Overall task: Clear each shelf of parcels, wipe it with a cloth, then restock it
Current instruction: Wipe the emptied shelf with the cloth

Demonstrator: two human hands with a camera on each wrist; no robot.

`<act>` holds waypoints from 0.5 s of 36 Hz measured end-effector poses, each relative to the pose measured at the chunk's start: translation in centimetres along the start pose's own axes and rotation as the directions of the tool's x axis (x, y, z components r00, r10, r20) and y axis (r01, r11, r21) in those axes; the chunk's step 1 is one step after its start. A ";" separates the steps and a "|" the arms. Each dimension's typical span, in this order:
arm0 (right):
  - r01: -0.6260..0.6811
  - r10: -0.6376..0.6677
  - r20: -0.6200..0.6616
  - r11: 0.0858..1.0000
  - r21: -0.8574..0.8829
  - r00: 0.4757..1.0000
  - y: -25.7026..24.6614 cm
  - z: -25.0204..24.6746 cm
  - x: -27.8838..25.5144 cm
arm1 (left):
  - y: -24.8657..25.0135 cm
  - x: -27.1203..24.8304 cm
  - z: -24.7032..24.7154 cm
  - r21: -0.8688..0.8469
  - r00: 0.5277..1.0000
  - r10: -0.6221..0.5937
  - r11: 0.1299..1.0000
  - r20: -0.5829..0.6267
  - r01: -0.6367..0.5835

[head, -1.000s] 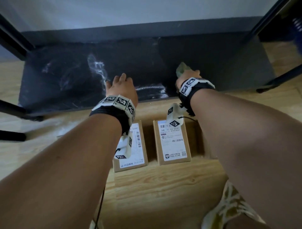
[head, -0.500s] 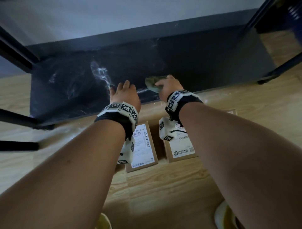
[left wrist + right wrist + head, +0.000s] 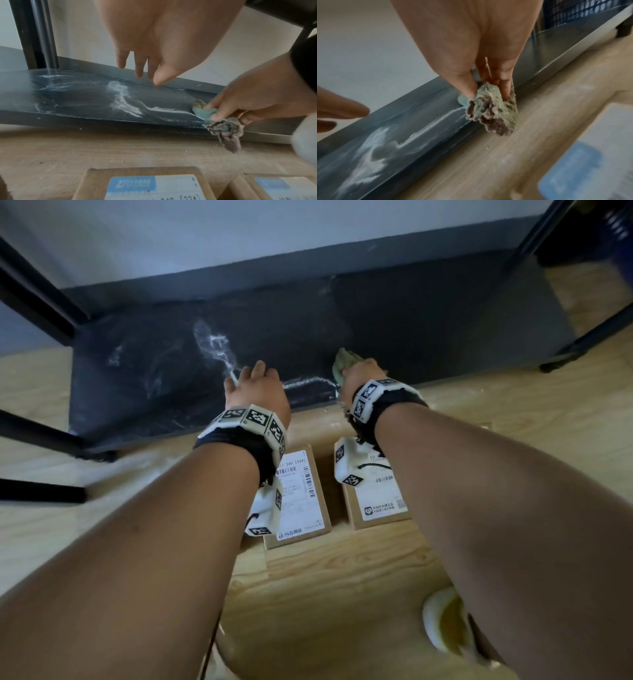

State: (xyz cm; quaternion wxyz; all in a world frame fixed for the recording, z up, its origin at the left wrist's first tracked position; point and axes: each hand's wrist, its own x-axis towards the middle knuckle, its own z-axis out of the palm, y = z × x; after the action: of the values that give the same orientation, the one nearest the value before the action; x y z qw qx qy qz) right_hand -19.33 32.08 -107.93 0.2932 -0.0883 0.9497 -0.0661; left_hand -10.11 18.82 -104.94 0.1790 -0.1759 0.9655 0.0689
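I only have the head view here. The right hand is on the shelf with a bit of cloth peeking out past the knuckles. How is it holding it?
Observer: The right hand pinches the bunched cloth between thumb and fingers at the shelf's front edge.
Operator: Does any cloth hang off?
Observer: Yes, a frayed end droops past the edge toward the floor.
Operator: And the left hand?
Observer: The left hand holds nothing; its fingers point down at the shelf.
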 end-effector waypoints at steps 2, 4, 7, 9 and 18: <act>0.035 -0.034 -0.033 0.999 0.030 0.999 -1.2 0.1 -0.3 | -0.2 0.2 0.1 -0.006 1.000 -0.002 1.000 0.003 0.002; 0.060 -0.059 -0.023 0.995 0.084 0.998 -2.0 0.3 -0.3 | -0.5 0.5 0.4 -0.012 1.000 0.000 1.000 -0.003 0.000; 0.027 -0.018 -0.035 0.961 0.274 0.999 -2.7 0.1 0.2 | -1.0 1.1 1.0 -0.022 1.000 0.000 1.000 -0.007 0.000; -0.016 0.044 -0.064 0.921 0.390 0.997 -2.4 0.1 0.5 | -1.3 1.5 1.4 -0.033 1.000 -0.006 0.999 -0.009 0.005; -0.253 0.286 -0.202 0.952 0.173 0.937 1.4 -3.5 4.7 | -1.6 3.3 2.4 -0.079 0.999 -0.033 0.996 -0.008 0.033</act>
State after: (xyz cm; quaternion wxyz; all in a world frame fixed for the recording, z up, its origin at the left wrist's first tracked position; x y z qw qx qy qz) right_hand -25.30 32.77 -107.88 0.1959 0.0723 0.9725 -0.1033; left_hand -11.59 16.76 -108.53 0.1687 -0.1991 0.9598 0.1034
